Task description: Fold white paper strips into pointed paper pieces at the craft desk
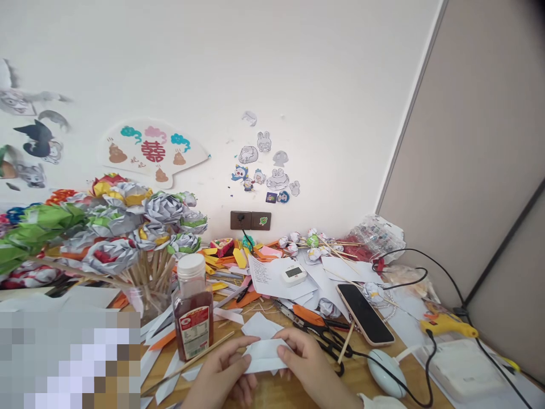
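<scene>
Both my hands hold a small folded piece of white paper low over the wooden desk. My left hand pinches its left edge with thumb and fingers closed. On the right side, my right hand presses thumb and fingers onto the paper. Another white folded sheet lies just behind it. Black-handled scissors rest right of my right hand, and a thin wooden stick lies to the left of my left hand.
A bottle of red-brown liquid stands left of the hands, beside a vase of paper flowers. A phone, a white mouse, a yellow glue gun, a white timer and paper scraps crowd the desk.
</scene>
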### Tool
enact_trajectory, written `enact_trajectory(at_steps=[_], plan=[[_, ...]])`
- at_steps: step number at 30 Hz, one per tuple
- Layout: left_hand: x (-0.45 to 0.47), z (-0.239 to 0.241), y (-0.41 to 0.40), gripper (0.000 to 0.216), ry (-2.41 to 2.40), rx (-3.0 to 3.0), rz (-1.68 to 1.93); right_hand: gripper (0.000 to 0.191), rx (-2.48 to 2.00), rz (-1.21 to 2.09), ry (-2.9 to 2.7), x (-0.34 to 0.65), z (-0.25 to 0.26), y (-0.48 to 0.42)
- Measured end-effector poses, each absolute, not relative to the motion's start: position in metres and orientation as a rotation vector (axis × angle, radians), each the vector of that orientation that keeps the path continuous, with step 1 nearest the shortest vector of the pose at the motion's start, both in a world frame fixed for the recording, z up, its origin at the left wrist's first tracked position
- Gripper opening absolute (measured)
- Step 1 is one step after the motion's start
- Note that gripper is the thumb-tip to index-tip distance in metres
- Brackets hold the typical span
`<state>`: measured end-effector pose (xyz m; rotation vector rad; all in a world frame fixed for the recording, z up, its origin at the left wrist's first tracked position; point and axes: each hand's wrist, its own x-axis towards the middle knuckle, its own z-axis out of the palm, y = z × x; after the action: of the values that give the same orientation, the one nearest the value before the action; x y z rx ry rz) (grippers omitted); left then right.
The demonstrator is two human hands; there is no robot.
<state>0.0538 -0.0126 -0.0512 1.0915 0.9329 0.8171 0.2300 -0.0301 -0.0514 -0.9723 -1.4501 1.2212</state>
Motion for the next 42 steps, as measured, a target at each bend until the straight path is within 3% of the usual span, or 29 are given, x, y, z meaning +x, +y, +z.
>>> enact_trajectory(at_steps=[9,19,30,36,42], plan=[[0.053,-0.032,-0.021,0.061,0.879,1.036,0.888,0.03,-0.929,1.204,-1.38,0.232,-0.053,-0.03],[0.056,-0.032,-0.023,0.039,0.841,0.995,0.834,0.024,-0.955,1.163,-1.435,0.23,-0.05,-0.032],[0.055,-0.03,-0.025,0.064,0.862,1.007,0.806,0.035,-0.834,1.349,-1.426,0.228,-0.046,-0.035],[0.056,-0.027,-0.028,0.061,0.844,1.003,0.847,0.035,-0.856,1.274,-1.445,0.229,-0.052,-0.032],[0.057,-0.031,-0.027,0.044,0.769,0.95,0.823,0.03,-0.849,1.186,-1.52,0.228,-0.05,-0.033]])
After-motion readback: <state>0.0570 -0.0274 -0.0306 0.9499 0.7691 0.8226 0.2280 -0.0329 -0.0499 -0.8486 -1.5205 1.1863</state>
